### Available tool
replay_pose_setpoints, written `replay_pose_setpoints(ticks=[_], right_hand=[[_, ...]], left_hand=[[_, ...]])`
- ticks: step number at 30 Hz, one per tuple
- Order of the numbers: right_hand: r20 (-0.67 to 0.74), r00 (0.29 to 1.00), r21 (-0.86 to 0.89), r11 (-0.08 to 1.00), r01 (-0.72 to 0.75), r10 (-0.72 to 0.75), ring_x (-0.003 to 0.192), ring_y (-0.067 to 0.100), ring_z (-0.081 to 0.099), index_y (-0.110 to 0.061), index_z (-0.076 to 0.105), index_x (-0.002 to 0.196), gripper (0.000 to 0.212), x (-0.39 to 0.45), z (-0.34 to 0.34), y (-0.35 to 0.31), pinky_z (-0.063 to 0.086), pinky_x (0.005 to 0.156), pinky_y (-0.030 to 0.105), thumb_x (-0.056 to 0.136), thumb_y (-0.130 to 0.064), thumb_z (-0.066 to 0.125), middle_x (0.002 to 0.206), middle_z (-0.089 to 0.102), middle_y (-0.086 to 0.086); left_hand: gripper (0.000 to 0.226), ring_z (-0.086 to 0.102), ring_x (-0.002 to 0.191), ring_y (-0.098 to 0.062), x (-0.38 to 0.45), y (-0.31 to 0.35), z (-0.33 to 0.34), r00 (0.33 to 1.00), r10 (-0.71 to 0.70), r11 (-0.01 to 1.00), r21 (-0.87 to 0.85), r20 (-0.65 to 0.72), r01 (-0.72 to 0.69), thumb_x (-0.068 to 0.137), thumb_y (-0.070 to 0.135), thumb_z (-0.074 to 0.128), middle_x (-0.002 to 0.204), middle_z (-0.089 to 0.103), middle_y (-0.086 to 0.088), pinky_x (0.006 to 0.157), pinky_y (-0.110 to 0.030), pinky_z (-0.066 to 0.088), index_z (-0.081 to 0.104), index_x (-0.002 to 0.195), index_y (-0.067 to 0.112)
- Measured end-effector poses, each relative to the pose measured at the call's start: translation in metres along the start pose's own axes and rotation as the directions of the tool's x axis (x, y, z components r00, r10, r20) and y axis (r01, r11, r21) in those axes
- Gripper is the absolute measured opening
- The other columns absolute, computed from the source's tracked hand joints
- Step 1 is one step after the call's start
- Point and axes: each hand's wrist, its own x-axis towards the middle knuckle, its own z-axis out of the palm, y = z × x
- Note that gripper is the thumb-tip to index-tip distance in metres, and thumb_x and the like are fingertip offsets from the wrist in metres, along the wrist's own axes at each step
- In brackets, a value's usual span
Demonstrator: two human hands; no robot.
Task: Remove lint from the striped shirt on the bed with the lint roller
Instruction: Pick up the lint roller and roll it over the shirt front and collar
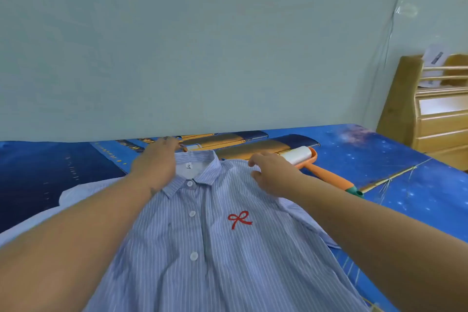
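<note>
A blue and white striped shirt with white buttons and a red bow on the chest lies front-up on the bed. My left hand rests flat on the shirt's left shoulder beside the collar, fingers spread toward the far edge. My right hand lies on the right shoulder, fingers loosely curled on the fabric. The lint roller, with a white sticky roll, orange frame and handle and a green end, lies on the bedsheet just beyond my right hand, apart from it.
The bed carries a dark blue starry sheet with orange bands. A pale wall stands directly behind the bed. A wooden shelf unit with drawers stands at the right, past the bed's corner.
</note>
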Motion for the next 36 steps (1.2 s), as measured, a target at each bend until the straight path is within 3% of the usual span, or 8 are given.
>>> replay_pose_setpoints(ticks=[7,10,15,22,25,28,32,36], right_hand=[[-0.001,1.0,-0.119,0.993,0.005,-0.005,0.1,0.02,0.044,-0.024,0.051,0.108,0.018,0.035,0.017,0.005,0.041,0.085,0.037,0.091,-0.017,0.051,0.115,0.057,0.002],[0.013,0.999,-0.255,0.966,0.045,-0.043,0.106,0.025,0.048,-0.025,0.05,0.105,0.018,0.038,0.023,0.0,0.039,0.091,0.041,0.089,-0.017,0.053,0.116,0.058,0.004],[0.038,0.981,-0.452,0.872,0.187,-0.191,0.113,0.027,0.049,-0.027,0.046,0.122,0.031,0.037,0.027,-0.004,0.037,0.095,0.04,0.093,-0.019,0.048,0.119,0.055,0.005],[0.089,0.973,-0.572,0.788,0.226,-0.215,0.1,0.025,0.057,-0.027,0.041,0.129,0.037,0.042,0.024,-0.005,0.042,0.075,0.036,0.093,-0.024,0.049,0.112,0.052,0.006],[0.079,0.98,-0.604,0.773,0.192,-0.182,0.08,0.022,0.059,-0.026,0.041,0.127,0.035,0.049,0.023,-0.005,0.033,0.054,0.029,0.093,-0.024,0.051,0.107,0.05,0.006],[0.072,0.989,-0.605,0.782,0.147,-0.13,0.057,0.019,0.045,-0.027,0.042,0.127,0.035,0.057,0.024,-0.005,0.019,0.04,0.028,0.094,-0.022,0.051,0.111,0.048,0.007],[0.059,0.991,-0.582,0.803,0.129,-0.117,0.047,0.015,0.032,-0.029,0.041,0.129,0.036,0.069,0.028,-0.002,0.017,0.038,0.027,0.095,-0.023,0.05,0.113,0.049,0.007],[0.114,0.989,-0.541,0.828,0.144,-0.097,0.058,0.018,0.043,-0.031,0.042,0.13,0.038,0.074,0.033,0.001,0.03,0.045,0.028,0.094,-0.023,0.052,0.111,0.049,0.006]], left_hand=[[0.038,0.057,0.103,-0.025,0.012,-0.082,-0.004,0.917,-0.297,0.928,0.308,0.268,0.211,0.088,0.008,0.04,0.12,0.058,-0.007,0.087,-0.035,0.047,0.055,0.122,0.013],[0.028,0.057,0.096,-0.021,0.009,-0.091,0.0,0.93,-0.254,0.944,0.276,0.265,0.179,0.091,0.014,0.04,0.111,0.06,-0.003,0.086,-0.037,0.05,0.058,0.111,0.019],[0.011,0.049,0.067,-0.018,-0.011,-0.087,0.0,0.991,-0.08,0.954,0.296,0.108,0.045,0.09,0.016,0.039,0.082,0.049,0.0,0.056,-0.031,0.035,0.036,0.087,0.026],[0.032,0.049,0.069,-0.021,-0.013,-0.078,-0.002,0.997,0.006,0.871,0.488,0.082,-0.045,0.09,0.017,0.047,0.099,0.037,-0.002,0.054,-0.032,0.036,0.04,0.119,0.028],[0.05,0.061,0.085,-0.026,-0.007,-0.079,-0.002,0.993,-0.007,0.839,0.541,0.114,-0.056,0.087,0.012,0.051,0.13,0.038,-0.01,0.056,-0.033,0.037,0.035,0.131,0.028],[0.045,0.059,0.08,-0.025,0.001,-0.08,-0.001,0.996,0.005,0.831,0.553,0.087,-0.053,0.088,0.012,0.049,0.127,0.039,-0.01,0.054,-0.032,0.036,0.037,0.129,0.026],[0.042,0.06,0.085,-0.025,0.014,-0.083,0.001,0.996,-0.007,0.828,0.56,0.09,-0.045,0.09,0.016,0.049,0.127,0.039,-0.01,0.057,-0.033,0.039,0.037,0.129,0.027],[0.04,0.061,0.088,-0.025,0.015,-0.088,0.008,0.991,-0.013,0.831,0.553,0.133,-0.063,0.091,0.016,0.048,0.125,0.04,-0.009,0.057,-0.033,0.039,0.038,0.128,0.028]])
